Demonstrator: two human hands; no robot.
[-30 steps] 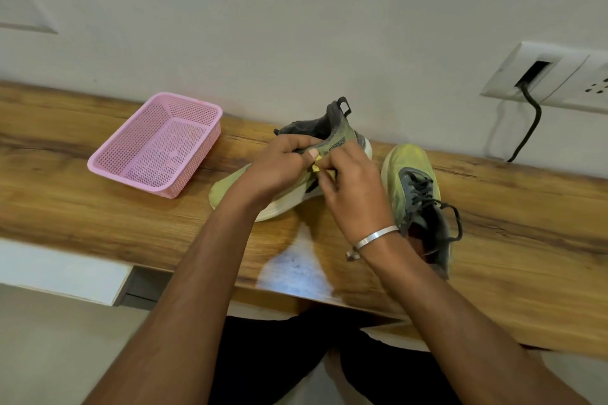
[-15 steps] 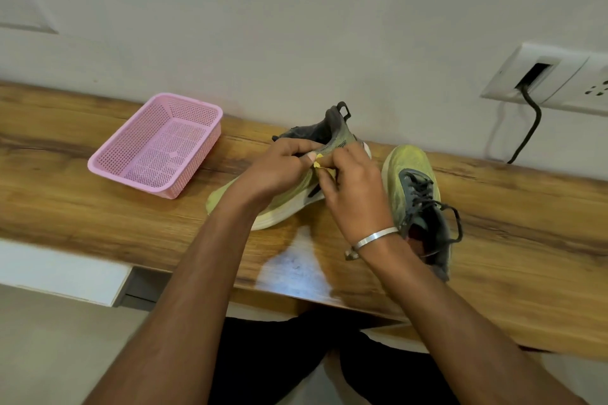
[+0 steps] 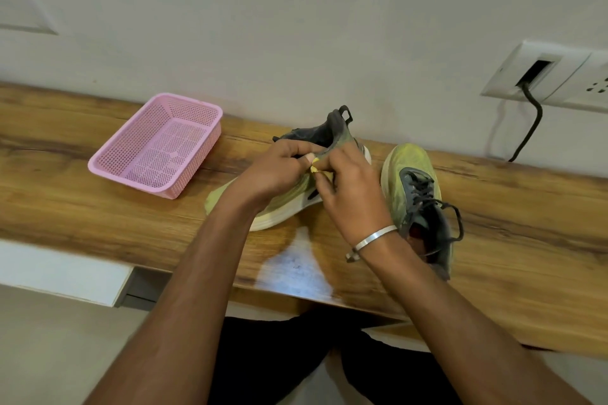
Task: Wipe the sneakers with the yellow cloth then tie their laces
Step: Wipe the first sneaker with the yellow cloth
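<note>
Two yellow-green sneakers with grey collars and dark laces lie on the wooden shelf. The left sneaker lies tilted on its side with its heel toward the wall. My left hand grips its upper near the collar. Most of the yellow cloth is hidden in my right hand, which pinches it and holds it against that sneaker's side. The right sneaker stands beside my right wrist, toe toward the wall, with its laces loose.
An empty pink mesh basket sits on the shelf to the left, near the wall. A wall socket plate with a black cable is at the upper right. The shelf's front edge runs just above my lap.
The left sneaker has shifted slightly in my hands. My right hand with the cloth has moved a little along the sneaker's side. The right sneaker and the basket have stayed put.
</note>
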